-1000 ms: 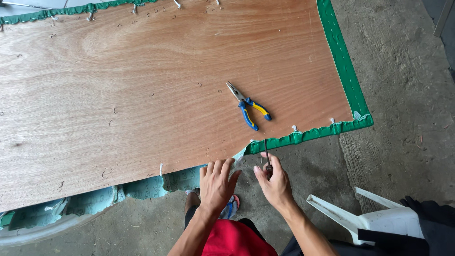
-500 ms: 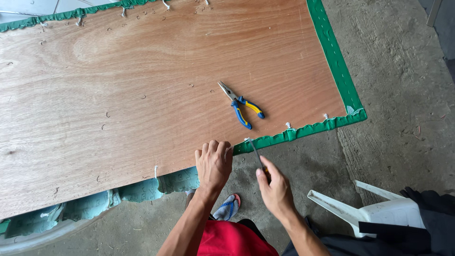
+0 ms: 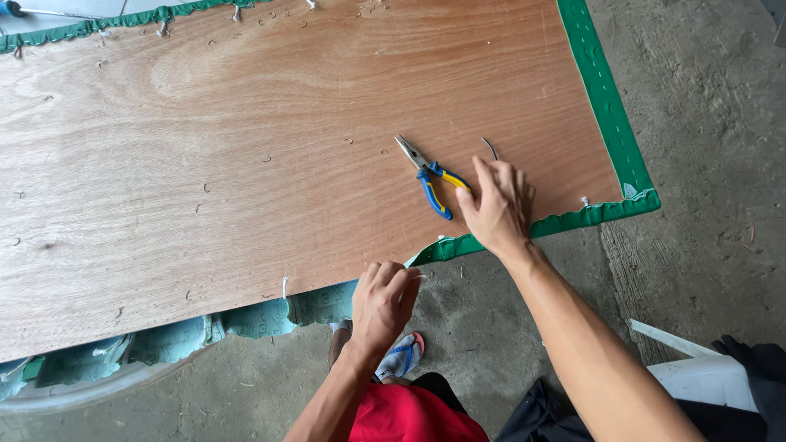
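A large plywood board [image 3: 246,164] lies in front of me, edged with green fabric [image 3: 606,106] along its right side and part of its near side. Blue-and-yellow long-nose pliers [image 3: 430,180] lie on the board near its right end. My right hand [image 3: 495,205] rests on the board just right of the pliers, its fingers closed over a thin metal rod [image 3: 489,147] whose tip pokes out beyond the fingertips. My left hand [image 3: 385,299] is lower, bent fingers pressed against the board's near edge where the green fabric hangs loose; nothing shows in its grasp.
Small staples and holes dot the board's surface. Loose pale green padding [image 3: 172,340] sags under the near edge. The floor is rough concrete [image 3: 704,245]. A white plastic piece [image 3: 696,368] sits at the lower right. A foot in a sandal [image 3: 401,356] is below the board.
My right hand has gone from the near green edge up onto the board beside the pliers, carrying the thin rod. My left hand slid slightly down and left along the near edge.
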